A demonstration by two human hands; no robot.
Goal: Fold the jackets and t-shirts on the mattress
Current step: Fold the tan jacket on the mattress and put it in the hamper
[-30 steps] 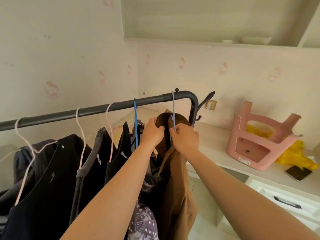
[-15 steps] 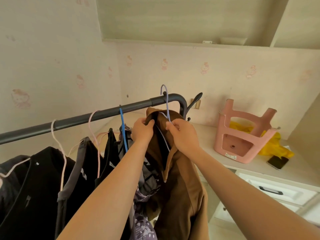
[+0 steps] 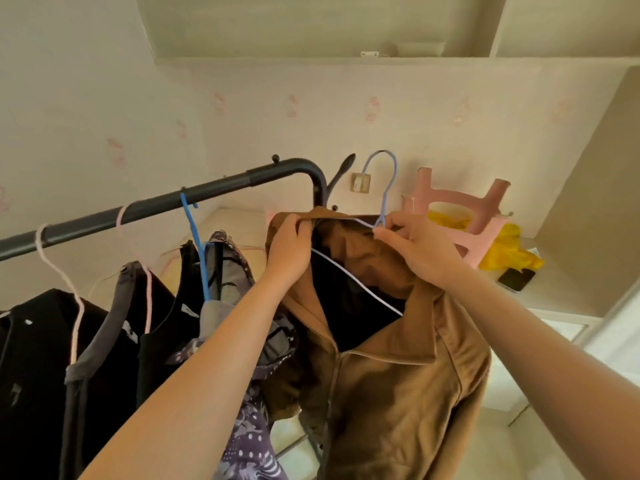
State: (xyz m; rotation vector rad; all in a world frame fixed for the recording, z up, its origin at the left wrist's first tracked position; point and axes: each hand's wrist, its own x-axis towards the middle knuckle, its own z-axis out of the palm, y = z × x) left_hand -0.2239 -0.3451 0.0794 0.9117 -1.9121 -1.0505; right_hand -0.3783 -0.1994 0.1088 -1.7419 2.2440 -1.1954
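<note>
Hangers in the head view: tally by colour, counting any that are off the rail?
Pink hangers, hooked on the rail: 2
Blue hanger, hooked on the rail: 1
Lilac hanger, off the rail, in the right hand: 1
Total: 4

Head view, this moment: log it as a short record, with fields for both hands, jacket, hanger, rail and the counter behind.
left hand: pinches the brown jacket at its collar edge
right hand: grips the lilac hanger at its neck
jacket state: hanger arm inside its neck opening, unfolded
hanger hook: off the rail, to its right
rail load: blue hanger among others, dark garments
counter: upturned pink stool, yellow cloth, phone
</note>
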